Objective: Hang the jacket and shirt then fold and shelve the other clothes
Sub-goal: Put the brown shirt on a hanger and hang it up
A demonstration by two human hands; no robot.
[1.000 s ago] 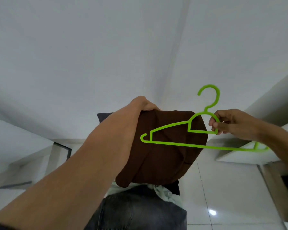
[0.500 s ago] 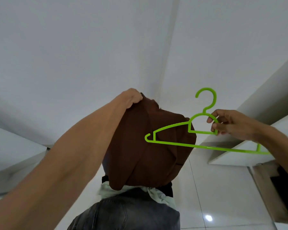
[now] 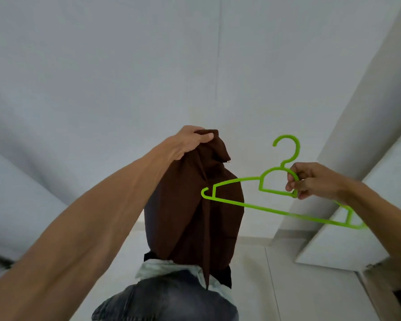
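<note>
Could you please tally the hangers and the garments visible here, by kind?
Bright green plastic hanger, in the right hand: 1
Dark brown cloth garment, in the left hand: 1
Piled below: pale green garment, black garment, grey denim garment: 3
Total: 5

1. Your left hand [image 3: 190, 141]: bare; one short, pale thumbnail shows at its far end.
2. Your left forearm [image 3: 90, 228]: bare along all its visible length, faint tendon lines near the wrist, broadening towards the lower left corner.
3. Your right hand [image 3: 315, 181]: bare; knuckles and finger backs show.
4. Your right forearm [image 3: 384, 216]: bare, narrower in view, cut off by the right edge.
</note>
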